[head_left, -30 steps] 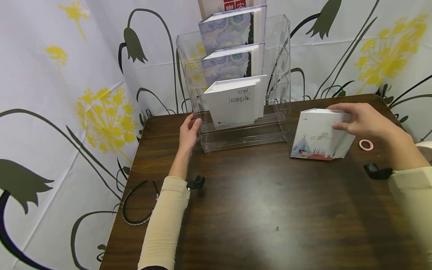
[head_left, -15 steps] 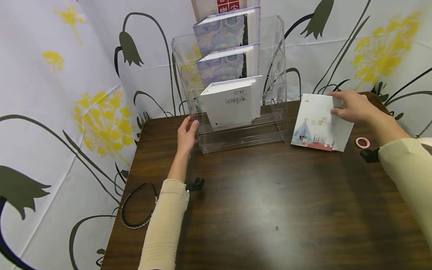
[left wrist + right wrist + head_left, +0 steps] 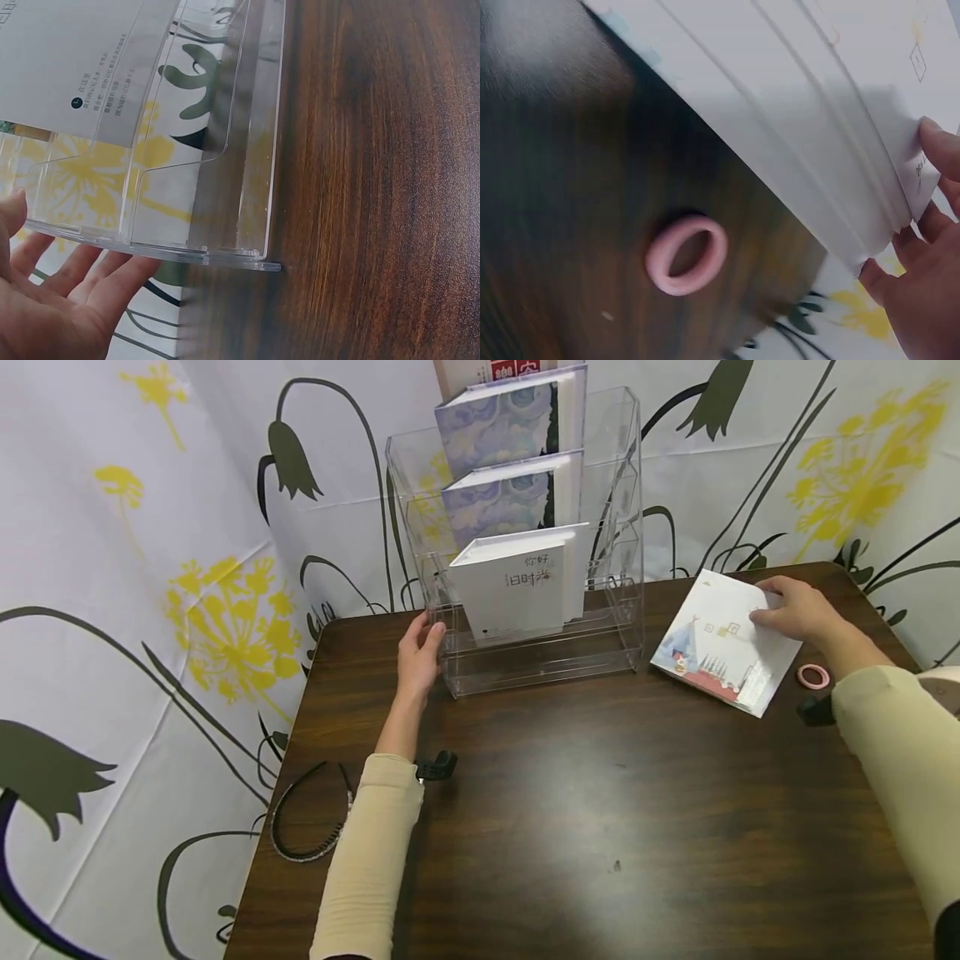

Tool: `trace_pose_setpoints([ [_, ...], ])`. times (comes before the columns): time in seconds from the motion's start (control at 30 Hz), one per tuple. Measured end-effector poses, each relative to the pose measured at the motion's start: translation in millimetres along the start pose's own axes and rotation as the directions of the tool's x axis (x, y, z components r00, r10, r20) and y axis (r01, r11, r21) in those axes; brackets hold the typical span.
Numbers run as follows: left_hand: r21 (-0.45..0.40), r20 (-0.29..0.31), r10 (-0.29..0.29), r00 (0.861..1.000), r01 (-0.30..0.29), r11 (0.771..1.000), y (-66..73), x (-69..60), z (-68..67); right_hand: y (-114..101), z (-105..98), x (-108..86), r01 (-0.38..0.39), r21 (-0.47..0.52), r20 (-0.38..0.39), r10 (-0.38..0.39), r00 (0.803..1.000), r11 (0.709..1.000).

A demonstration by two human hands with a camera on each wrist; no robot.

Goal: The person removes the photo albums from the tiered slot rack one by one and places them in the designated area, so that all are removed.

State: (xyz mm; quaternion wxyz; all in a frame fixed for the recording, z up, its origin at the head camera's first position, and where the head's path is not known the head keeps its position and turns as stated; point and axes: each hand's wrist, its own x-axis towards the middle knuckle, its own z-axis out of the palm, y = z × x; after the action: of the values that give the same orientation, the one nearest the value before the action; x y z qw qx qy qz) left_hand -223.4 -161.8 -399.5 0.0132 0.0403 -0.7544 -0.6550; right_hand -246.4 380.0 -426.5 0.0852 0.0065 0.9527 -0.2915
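Note:
My left hand grips the left side of a clear acrylic rack, with the thumb in front and the fingers behind the side panel. In the rack's tiers stand two purple-blue books and, lowest, a white book with Chinese writing. To the right of the rack, my right hand pinches the far right part of another white book, which has a blue tent drawing. That book is tilted back, low over the table. In the right wrist view, the thumb lies on its cover and the fingers lie at its edge.
A pink ring lies on the dark wooden table, right of the held book. A black headband lies near the left edge. Behind the table hangs a flowered curtain. Part of a pale round object shows at far right.
The tent-drawing book has gone from standing nearly upright to leaning far back, and has turned clockwise, under my right hand. My left hand has stayed on the rack.

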Motion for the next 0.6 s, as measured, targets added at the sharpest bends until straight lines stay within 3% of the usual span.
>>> trace_pose_setpoints([
  [0.23,0.035,-0.007,0.009,1.000,-0.009,0.999,-3.1,1.3,0.0,13.6,15.1,-2.1,-0.131,0.093,-0.001,0.132,0.991,0.987],
  [0.47,0.032,-0.011,0.019,1.000,-0.019,0.999,-27.8,16.9,-1.6,18.1,25.4,-4.6,-0.191,0.138,-0.018,0.196,0.981,0.972],
  [0.6,0.064,-0.032,0.051,0.998,-0.049,0.997,-32.4,20.4,-0.6,19.8,33.8,-5.1,-0.248,0.178,0.003,0.251,0.968,0.952],
])
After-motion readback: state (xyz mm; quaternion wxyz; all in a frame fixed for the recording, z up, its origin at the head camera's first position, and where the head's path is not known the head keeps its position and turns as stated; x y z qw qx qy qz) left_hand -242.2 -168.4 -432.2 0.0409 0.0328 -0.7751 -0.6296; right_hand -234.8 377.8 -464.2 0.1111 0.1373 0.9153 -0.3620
